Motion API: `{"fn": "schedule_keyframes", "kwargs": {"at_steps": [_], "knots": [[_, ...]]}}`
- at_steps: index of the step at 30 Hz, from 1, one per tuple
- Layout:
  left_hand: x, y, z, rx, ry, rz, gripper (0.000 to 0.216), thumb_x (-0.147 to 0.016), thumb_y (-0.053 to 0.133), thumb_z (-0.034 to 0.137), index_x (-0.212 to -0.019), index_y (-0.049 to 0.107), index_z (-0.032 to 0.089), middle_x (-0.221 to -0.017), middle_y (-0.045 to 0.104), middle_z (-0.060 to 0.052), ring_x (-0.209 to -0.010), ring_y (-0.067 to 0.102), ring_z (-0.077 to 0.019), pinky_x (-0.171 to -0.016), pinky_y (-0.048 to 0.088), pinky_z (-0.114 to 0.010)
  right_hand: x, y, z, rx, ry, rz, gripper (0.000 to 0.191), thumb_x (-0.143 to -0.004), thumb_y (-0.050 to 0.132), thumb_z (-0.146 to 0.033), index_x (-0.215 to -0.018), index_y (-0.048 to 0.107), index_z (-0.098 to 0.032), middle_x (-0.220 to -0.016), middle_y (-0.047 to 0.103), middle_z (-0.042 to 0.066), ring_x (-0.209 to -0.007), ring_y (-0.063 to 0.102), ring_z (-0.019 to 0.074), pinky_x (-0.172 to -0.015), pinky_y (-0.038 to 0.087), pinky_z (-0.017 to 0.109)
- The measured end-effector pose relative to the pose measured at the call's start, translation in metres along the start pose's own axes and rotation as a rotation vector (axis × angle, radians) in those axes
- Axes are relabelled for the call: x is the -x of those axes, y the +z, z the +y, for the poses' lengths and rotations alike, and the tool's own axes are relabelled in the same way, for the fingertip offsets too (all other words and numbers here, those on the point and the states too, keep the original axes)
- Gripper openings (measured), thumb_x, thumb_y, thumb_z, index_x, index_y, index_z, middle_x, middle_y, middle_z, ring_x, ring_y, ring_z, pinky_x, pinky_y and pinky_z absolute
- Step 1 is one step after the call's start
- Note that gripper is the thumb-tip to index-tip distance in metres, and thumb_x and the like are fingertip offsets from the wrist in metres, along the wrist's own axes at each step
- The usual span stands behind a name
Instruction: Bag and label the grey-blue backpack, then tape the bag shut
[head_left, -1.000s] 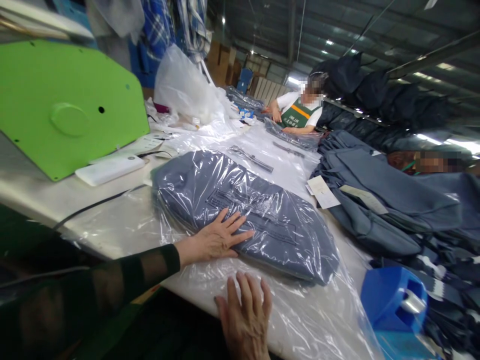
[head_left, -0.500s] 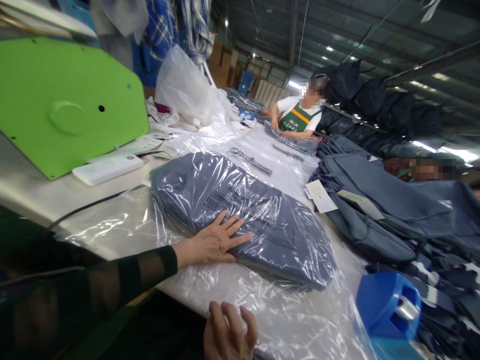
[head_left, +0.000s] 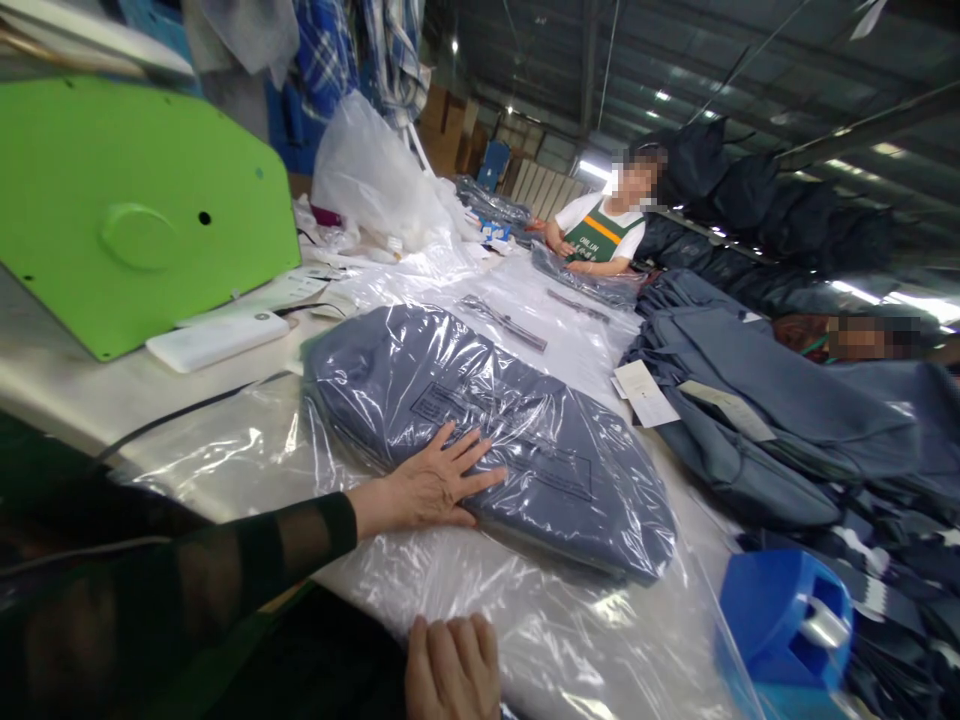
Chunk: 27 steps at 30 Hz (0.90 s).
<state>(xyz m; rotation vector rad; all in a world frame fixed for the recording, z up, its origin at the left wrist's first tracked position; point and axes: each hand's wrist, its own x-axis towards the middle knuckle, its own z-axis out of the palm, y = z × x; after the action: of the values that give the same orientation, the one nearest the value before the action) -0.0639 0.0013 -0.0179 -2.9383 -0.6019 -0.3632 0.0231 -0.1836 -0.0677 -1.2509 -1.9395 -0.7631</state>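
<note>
A folded blue-grey garment (head_left: 487,400) lies inside a clear plastic bag (head_left: 540,620) on the white table (head_left: 90,390). My left hand (head_left: 431,487) rests flat on the garment's near edge, fingers spread, pressing through the plastic. My right hand (head_left: 452,668) sits at the table's near edge at the bottom of the view. Its fingers are pressed together and curled over the bag's loose open end.
A green machine cover (head_left: 135,200) and a white slab-shaped device (head_left: 217,340) stand at the left, with a black cable (head_left: 187,405) nearby. A blue tape dispenser (head_left: 784,620) is at lower right. Stacked grey garments (head_left: 765,400) with paper tags (head_left: 645,392) fill the right. A co-worker (head_left: 600,235) works at the far end.
My right hand has slid back from lying flat on the plastic to the table's near edge, and its fingers have curled together. My left hand stays on the garment.
</note>
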Motion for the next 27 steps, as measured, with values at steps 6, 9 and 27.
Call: {"fn": "schedule_keyframes", "kwargs": {"at_steps": [6,9,27], "knots": [[0.002,0.004,0.001,-0.041,0.007,0.042,0.079,-0.081,0.06,0.061,-0.145,0.027,0.028,-0.15,0.03,-0.02,-0.139,0.025,-0.0402,-0.108,0.022,-0.064,0.001,0.003,0.0,0.017,0.003,0.083,0.024,-0.088,0.045,-0.001,-0.074,0.057,-0.016,-0.056,0.05,-0.002,-0.05,0.048,0.0108,-0.063,0.045,0.029],[0.004,0.004,0.003,-0.061,0.012,0.085,0.083,-0.079,0.063,0.06,-0.145,0.026,0.026,-0.151,0.027,-0.023,-0.14,0.021,-0.0405,-0.108,0.02,-0.066,-0.011,0.0,-0.004,-0.002,0.057,0.091,0.028,-0.089,0.041,-0.001,-0.072,0.056,-0.018,-0.055,0.051,-0.002,-0.051,0.049,0.0114,-0.062,0.046,0.029],[0.004,0.006,-0.008,0.276,0.158,0.129,0.018,-0.084,0.065,0.034,-0.092,0.06,0.018,-0.08,0.06,-0.002,-0.078,0.051,-0.0189,-0.074,0.038,-0.035,-0.085,-0.017,0.081,-0.754,0.713,-0.753,0.042,-0.095,0.032,-0.06,-0.082,0.051,-0.025,-0.064,0.062,-0.001,-0.059,0.061,0.0153,-0.058,0.044,0.021]]}}
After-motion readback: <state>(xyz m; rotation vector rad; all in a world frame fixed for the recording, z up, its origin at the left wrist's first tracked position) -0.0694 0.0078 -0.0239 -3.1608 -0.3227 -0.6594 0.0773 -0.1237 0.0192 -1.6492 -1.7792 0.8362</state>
